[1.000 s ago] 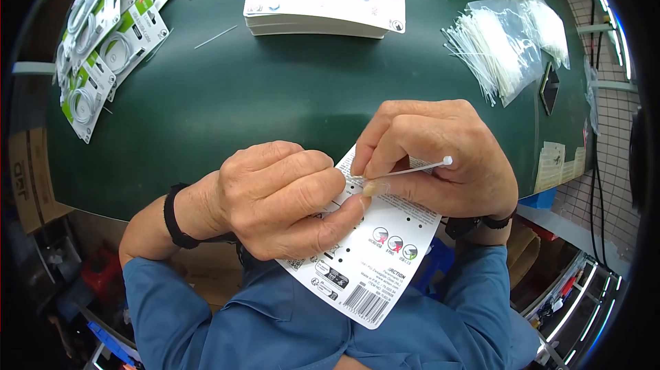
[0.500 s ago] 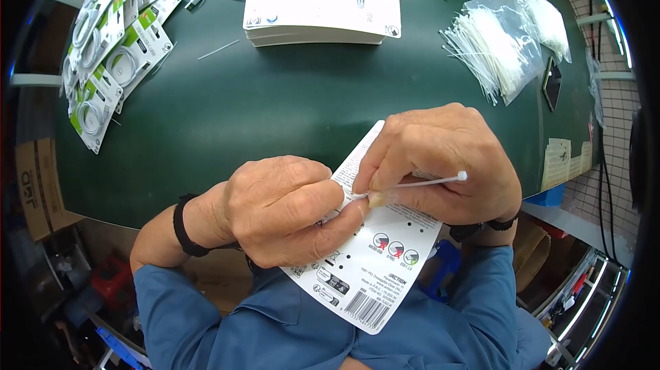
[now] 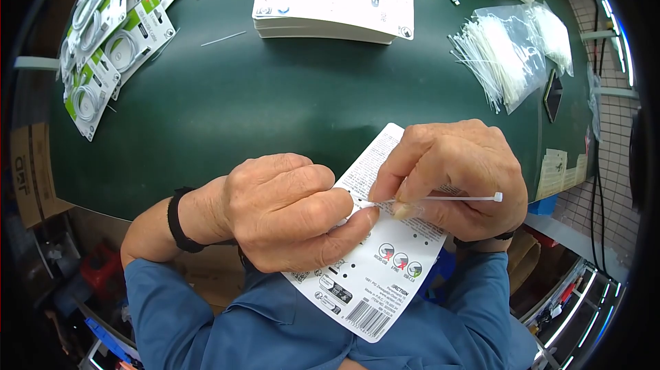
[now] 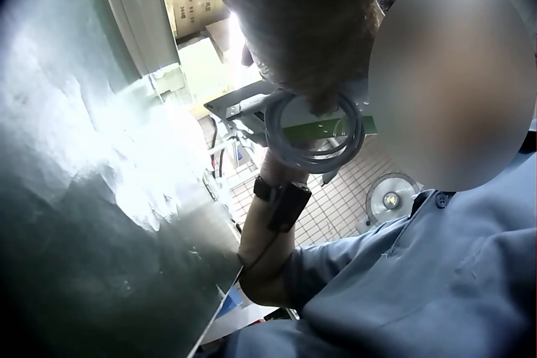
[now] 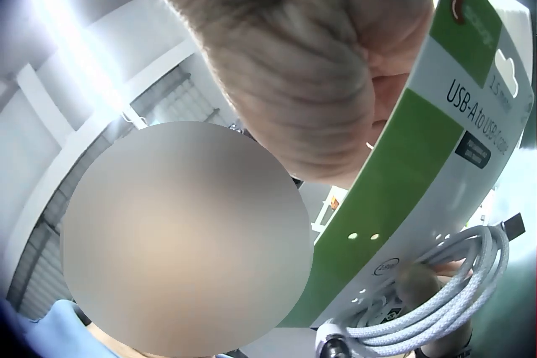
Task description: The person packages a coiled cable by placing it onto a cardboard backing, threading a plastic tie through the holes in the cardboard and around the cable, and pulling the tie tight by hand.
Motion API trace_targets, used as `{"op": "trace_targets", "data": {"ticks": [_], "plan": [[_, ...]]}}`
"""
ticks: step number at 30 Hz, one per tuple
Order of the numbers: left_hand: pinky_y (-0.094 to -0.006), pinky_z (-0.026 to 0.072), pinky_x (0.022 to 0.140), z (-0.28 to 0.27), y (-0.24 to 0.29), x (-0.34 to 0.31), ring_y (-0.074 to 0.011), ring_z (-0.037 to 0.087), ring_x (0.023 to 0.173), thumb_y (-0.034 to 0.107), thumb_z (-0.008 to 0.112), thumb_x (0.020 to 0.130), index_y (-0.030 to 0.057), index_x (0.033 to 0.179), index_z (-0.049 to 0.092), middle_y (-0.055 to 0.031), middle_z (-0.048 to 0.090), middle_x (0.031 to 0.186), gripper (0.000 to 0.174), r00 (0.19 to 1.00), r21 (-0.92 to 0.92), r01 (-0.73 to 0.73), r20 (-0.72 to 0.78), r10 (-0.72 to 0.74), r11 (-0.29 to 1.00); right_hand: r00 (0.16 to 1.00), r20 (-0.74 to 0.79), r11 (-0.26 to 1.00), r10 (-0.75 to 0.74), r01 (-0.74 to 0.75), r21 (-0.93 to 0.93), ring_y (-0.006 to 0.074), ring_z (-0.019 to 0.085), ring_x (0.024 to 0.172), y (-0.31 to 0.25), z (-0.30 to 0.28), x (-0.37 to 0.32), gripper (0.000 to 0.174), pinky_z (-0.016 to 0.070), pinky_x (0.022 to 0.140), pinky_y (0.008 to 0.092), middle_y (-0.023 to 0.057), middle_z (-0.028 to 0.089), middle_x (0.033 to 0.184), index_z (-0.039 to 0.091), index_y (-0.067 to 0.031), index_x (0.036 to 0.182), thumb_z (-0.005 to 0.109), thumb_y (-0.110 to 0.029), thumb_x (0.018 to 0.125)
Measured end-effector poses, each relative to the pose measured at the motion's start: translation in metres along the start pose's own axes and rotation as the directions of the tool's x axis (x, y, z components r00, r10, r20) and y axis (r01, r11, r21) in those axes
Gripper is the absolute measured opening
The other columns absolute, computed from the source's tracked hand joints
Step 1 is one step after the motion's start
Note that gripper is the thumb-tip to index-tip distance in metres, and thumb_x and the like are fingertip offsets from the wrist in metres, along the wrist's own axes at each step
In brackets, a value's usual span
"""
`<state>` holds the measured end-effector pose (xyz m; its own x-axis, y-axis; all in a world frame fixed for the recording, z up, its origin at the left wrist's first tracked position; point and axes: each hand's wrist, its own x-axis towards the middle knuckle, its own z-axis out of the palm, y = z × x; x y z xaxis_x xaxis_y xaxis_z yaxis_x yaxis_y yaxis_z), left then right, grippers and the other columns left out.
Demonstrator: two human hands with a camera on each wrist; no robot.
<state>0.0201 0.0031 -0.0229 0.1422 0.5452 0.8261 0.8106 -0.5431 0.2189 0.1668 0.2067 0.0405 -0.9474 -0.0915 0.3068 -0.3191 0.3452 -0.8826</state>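
Note:
My left hand grips a white-and-green packaging card along its left side, printed back facing up. Its thumb tip lies on the card near a row of punched holes. Opposite, my right hand pinches a white cable tie between thumb and finger; the square head sticks out to the right. A short white strand shows between both hands' fingertips. Under the card hangs a coiled white USB cable, with fingers behind it in the right wrist view. The coil also shows in the left wrist view.
A stack of cards stands at the back of the green table. Carded cables pile up at left, and a bag of cable ties lies at right beside a phone. One loose tie lies at back left.
The right hand has shifted slightly right and toward the body, and the cable tie has swung from slanting to nearly level. The left hand keeps its hold on the card.

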Motion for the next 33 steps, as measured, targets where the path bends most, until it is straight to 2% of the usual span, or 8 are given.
{"op": "trace_targets", "data": {"ticks": [4,13,17,20,25,29,33], "plan": [[-0.0297,0.0547,0.057,-0.006,0.002,-0.001,-0.02,0.067,0.071,0.013,0.089,0.069,0.0091,0.1,0.08,-0.0042,0.053,0.092,0.033,0.997,-0.015,0.026,0.076,-0.025,1.0,1.0,-0.018,1.0,0.006,-0.005,0.019,0.0218,0.076,0.071,0.0,0.002,-0.002,0.014,0.0576,0.059,0.0307,0.0126,0.08,0.089,0.072,-0.0084,0.086,0.085,-0.013,0.09],[-0.0298,0.0569,0.06,-0.007,0.001,0.0,-0.021,0.07,0.075,0.016,0.087,0.072,0.0109,0.101,0.08,-0.0039,0.058,0.092,0.03,0.995,0.022,0.006,0.1,-0.008,1.0,0.998,0.057,0.99,-0.034,0.041,-0.133,0.0228,0.076,0.071,0.0,-0.001,0.005,0.013,0.0568,0.059,0.0307,0.0121,0.079,0.091,0.075,-0.0066,0.087,0.087,-0.009,0.083],[-0.0299,0.0578,0.063,-0.008,0.001,0.003,-0.0221,0.074,0.08,0.02,0.086,0.073,0.0128,0.101,0.079,-0.0045,0.065,0.097,0.029,0.995,0.083,-0.01,0.101,0.002,0.996,0.999,0.046,0.997,0.004,-0.001,-0.074,0.0223,0.076,0.073,-0.002,-0.003,0.005,0.016,0.0564,0.059,0.0308,0.0126,0.078,0.092,0.078,-0.0052,0.088,0.089,-0.006,0.077],[-0.03,0.0581,0.065,-0.009,0.003,0.006,-0.0232,0.076,0.084,0.021,0.087,0.074,0.0143,0.101,0.078,-0.0062,0.072,0.103,0.029,0.993,0.123,0.056,0.101,-0.068,0.991,0.98,0.05,0.977,0.194,-0.197,0.077,0.0239,0.074,0.078,-0.005,-0.008,0.005,0.019,0.0561,0.062,0.0355,0.0084,0.073,0.094,0.076,-0.0048,0.089,0.086,0.003,0.076],[-0.0294,0.058,0.066,-0.008,0.004,0.006,-0.0241,0.077,0.085,0.022,0.087,0.075,0.0144,0.101,0.078,-0.0078,0.075,0.103,0.029,0.989,0.129,0.055,0.132,-0.072,0.99,0.981,0.092,0.975,0.168,-0.179,0.129,0.0211,0.072,0.076,0.007,-0.013,0.006,0.019,0.055,0.062,0.0322,0.0082,0.073,0.092,0.077,-0.004,0.09,0.086,0.004,0.075],[-0.031,0.0588,0.067,-0.009,0.002,0.006,-0.0237,0.076,0.085,0.02,0.086,0.076,0.0117,0.102,0.077,-0.0085,0.076,0.101,0.029,0.988,0.106,0.031,0.15,-0.047,0.994,0.981,0.151,0.984,0.123,-0.14,0.108,0.0196,0.076,0.08,0.016,-0.014,0.009,0.019,0.0565,0.063,0.0292,0.0123,0.076,0.091,0.081,-0.004,0.093,0.09,-0.001,0.076],[-0.0298,0.057,0.061,-0.006,-0.002,0.006,-0.021,0.073,0.079,0.015,0.081,0.071,0.0061,0.099,0.078,-0.008,0.072,0.091,0.029,0.995,0.054,0.033,0.092,-0.038,0.998,0.98,0.138,0.974,0.141,-0.162,0.16,0.0183,0.076,0.081,0.016,-0.01,0.009,0.016,0.057,0.067,0.0282,0.0118,0.076,0.092,0.08,-0.0025,0.096,0.086,0.001,0.082]]}}
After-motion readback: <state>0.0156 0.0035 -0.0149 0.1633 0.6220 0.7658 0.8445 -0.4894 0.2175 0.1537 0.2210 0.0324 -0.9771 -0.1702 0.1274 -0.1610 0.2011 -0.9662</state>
